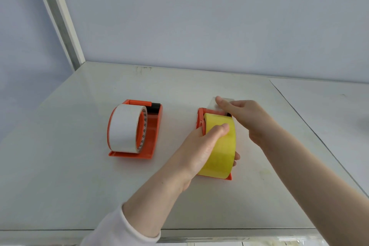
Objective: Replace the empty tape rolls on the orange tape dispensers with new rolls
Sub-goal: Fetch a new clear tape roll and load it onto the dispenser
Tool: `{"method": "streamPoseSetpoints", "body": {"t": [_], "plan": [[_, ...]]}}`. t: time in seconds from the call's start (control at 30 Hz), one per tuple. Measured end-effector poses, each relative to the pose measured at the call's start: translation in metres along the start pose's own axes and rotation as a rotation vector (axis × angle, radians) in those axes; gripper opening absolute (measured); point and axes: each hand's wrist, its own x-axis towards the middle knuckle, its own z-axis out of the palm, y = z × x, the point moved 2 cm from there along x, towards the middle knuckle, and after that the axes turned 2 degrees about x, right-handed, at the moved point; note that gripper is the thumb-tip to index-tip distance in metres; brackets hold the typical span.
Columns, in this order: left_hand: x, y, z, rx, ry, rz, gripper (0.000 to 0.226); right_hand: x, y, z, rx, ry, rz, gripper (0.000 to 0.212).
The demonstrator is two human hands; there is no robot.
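Threading now: left hand clamps the yellow roll in the right dispenser, right fingers pinch the tape end, next across the cutter.

Bright, even, soft light, faint shadows under the dispensers, mild sheen on the table, sharp focus, wide-angle bending at edges

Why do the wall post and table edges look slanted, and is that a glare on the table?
Head view: the wide-angle lens tilts the post and skews the table edges; soft, even light gives faint shadows and a pale sheen on the tabletop; both hands look sharp.
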Motion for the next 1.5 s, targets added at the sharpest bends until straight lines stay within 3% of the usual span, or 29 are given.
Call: {"method": "streamPoseSetpoints", "body": {"t": [0.17, 0.27, 0.4, 0.5, 0.63, 0.73, 0.8, 0.87, 0.97, 1.13, 1.2, 1.37, 1.5], "plan": [[-0.004, 0.003, 0.001, 0.009, -0.026, -0.063, 0.049, 0.006, -0.017, 0.005, 0.19, 0.044, -0.133, 0.02], [-0.005, 0.006, 0.0, 0.003, -0.039, -0.1, 0.062, 0.007, -0.025, 0.006, 0.176, 0.08, -0.182, 0.012], [-0.009, 0.002, 0.001, -0.002, -0.035, -0.043, 0.038, 0.018, -0.035, -0.002, 0.147, 0.216, -0.145, 0.017], [-0.012, -0.002, 0.0, -0.045, -0.047, -0.038, 0.033, 0.025, -0.031, -0.002, 0.255, 0.083, -0.004, 0.017], [-0.01, 0.0, 0.0, -0.003, 0.02, -0.016, 0.045, 0.01, -0.032, -0.013, 0.62, -0.17, 0.213, 0.034], [-0.01, -0.001, 0.002, 0.022, 0.043, 0.005, 0.044, 0.0, -0.041, -0.026, 0.808, -0.192, 0.249, 0.04], [-0.01, -0.001, 0.003, 0.019, 0.041, 0.004, 0.042, -0.004, -0.038, -0.023, 0.648, -0.159, 0.155, 0.024], [-0.011, 0.0, 0.005, 0.019, 0.028, -0.002, 0.042, -0.006, -0.032, -0.017, 0.337, -0.086, 0.025, 0.005], [-0.013, -0.002, 0.006, 0.007, 0.038, 0.029, 0.037, -0.009, -0.022, -0.015, 0.07, 0.152, -0.135, 0.01], [-0.021, -0.011, 0.002, 0.027, 0.089, 0.149, 0.02, -0.019, 0.011, -0.017, 0.04, 0.381, -0.144, 0.018], [-0.023, -0.013, 0.002, 0.034, 0.092, 0.167, 0.016, -0.028, 0.011, -0.019, 0.104, 0.378, -0.149, 0.019], [-0.022, -0.013, 0.002, 0.063, 0.078, 0.169, 0.014, -0.04, -0.005, -0.024, 0.443, 0.131, 0.012, 0.026], [-0.021, -0.012, 0.003, 0.093, 0.067, 0.17, 0.016, -0.04, -0.012, -0.022, 0.493, 0.05, 0.09, 0.036]]}}
